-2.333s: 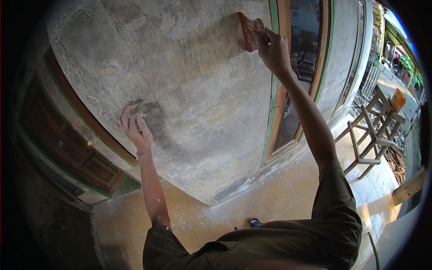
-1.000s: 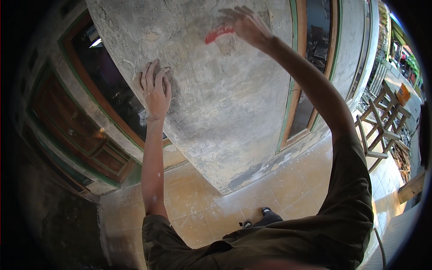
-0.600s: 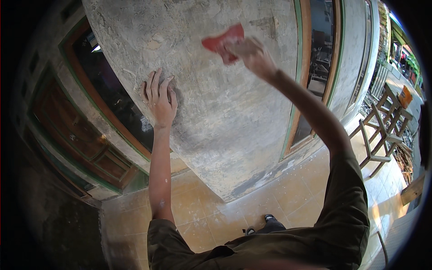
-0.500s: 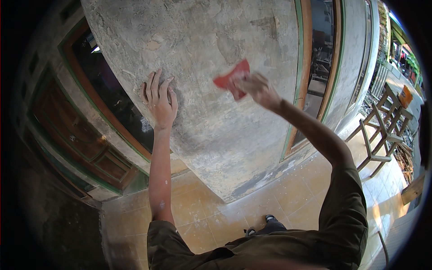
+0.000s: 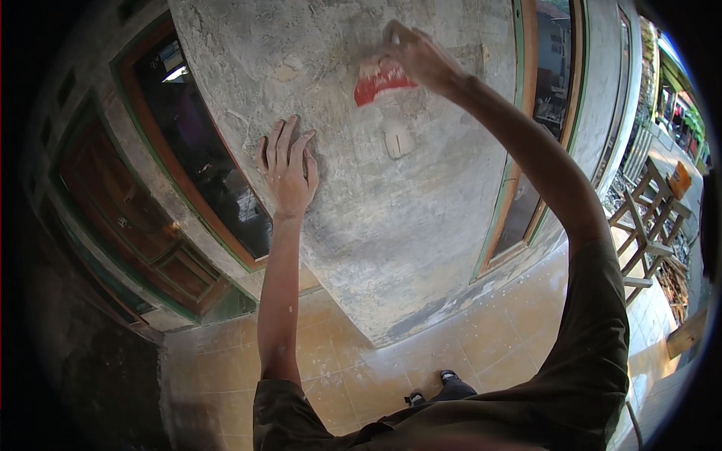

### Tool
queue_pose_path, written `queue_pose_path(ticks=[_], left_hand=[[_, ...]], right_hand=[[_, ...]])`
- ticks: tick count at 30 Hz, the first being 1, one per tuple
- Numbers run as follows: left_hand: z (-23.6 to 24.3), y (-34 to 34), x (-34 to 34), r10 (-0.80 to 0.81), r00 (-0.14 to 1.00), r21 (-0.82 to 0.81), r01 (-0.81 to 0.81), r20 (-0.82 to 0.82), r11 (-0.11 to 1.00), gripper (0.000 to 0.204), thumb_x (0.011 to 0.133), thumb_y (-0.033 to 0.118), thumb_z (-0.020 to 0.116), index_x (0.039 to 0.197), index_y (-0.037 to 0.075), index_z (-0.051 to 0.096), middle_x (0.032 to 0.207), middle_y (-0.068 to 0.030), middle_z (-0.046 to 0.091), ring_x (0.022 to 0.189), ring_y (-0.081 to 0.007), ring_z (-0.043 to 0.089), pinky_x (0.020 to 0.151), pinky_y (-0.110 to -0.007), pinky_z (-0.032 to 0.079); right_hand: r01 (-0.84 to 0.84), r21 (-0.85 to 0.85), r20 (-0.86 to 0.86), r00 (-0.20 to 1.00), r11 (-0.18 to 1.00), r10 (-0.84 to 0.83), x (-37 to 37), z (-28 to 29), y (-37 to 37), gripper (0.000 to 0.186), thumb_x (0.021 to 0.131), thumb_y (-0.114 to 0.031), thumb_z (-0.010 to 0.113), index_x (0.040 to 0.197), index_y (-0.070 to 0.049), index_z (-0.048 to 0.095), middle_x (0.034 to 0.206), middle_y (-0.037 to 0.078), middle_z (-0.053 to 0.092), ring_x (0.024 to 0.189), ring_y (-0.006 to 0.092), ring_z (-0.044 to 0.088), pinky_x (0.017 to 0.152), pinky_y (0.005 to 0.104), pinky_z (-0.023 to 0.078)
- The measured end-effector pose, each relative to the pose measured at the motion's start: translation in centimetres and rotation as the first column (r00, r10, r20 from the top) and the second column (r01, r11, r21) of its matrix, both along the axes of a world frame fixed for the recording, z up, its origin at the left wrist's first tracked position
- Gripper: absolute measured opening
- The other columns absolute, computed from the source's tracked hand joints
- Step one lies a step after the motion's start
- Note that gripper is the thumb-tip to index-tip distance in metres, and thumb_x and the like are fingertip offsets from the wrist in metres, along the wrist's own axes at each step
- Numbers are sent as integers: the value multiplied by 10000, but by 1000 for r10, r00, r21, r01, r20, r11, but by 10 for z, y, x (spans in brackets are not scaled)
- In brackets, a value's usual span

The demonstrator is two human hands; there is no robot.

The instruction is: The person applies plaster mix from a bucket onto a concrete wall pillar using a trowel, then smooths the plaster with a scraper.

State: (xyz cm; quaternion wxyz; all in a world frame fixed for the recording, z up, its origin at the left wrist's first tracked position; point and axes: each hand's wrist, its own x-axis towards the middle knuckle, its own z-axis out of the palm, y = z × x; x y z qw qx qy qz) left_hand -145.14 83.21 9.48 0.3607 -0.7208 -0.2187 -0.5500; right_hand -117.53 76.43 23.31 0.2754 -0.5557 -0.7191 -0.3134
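My left hand [image 5: 287, 167] rests on the grey, patchy plastered wall [image 5: 353, 240], fingers spread and dusted pale. Higher up and to the right, my right hand [image 5: 421, 56], blurred by motion, grips a red flat scraper [image 5: 376, 84] smeared with whitish material, held at or close against the wall; I cannot tell whether it touches. Just below the scraper is a small pale patch [image 5: 398, 141] with a thin dark vertical line. An older, beige flaked spot [image 5: 286, 71] shows above my left hand.
A wood-framed window [image 5: 210, 165] and wooden door [image 5: 143, 218] are at the left; another tall window [image 5: 555, 68] is at the right. Tiled floor [image 5: 361, 376] is below. A wooden stand [image 5: 639, 240] with an orange container [image 5: 680, 179] on it stands at the far right.
My right hand and scraper rose from mid-wall to higher up. The pale patch now shows below them. My left hand stays on the wall, appearing further right as the view has shifted.
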Motion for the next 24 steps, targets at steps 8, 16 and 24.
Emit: queue_pose_path(ticks=[8,16,24], left_hand=[[-4,3,-5,2,1000,-9,-2,7,1000,271,893,150,496,1132,177,622,1357,-56,524,1299,-272,430,1086,-500,249],[-4,2,-4,-31,999,-18,31,11,999,254,891,152,502,1112,173,626,1362,-43,522,1293,-265,438,1088,-492,255],[-1,4,0,-17,1000,16,17,22,1000,246,882,139,510,1091,176,635,1364,-46,525,1296,-265,438,1077,-489,270]], right_hand=[[-446,610,375,891,655,257,-1,65,-31,182,838,-36,585,991,-11,681,1046,105,691,895,263,656,794,385,495],[-331,507,307,932,796,193,10,-131,11,236,858,-56,648,1078,-134,682,1092,41,678,1011,157,627,847,319,560],[-345,33,314,895,938,318,26,-254,-67,360,898,-141,566,1256,-111,595,1174,63,636,1170,192,536,1010,476,426]])
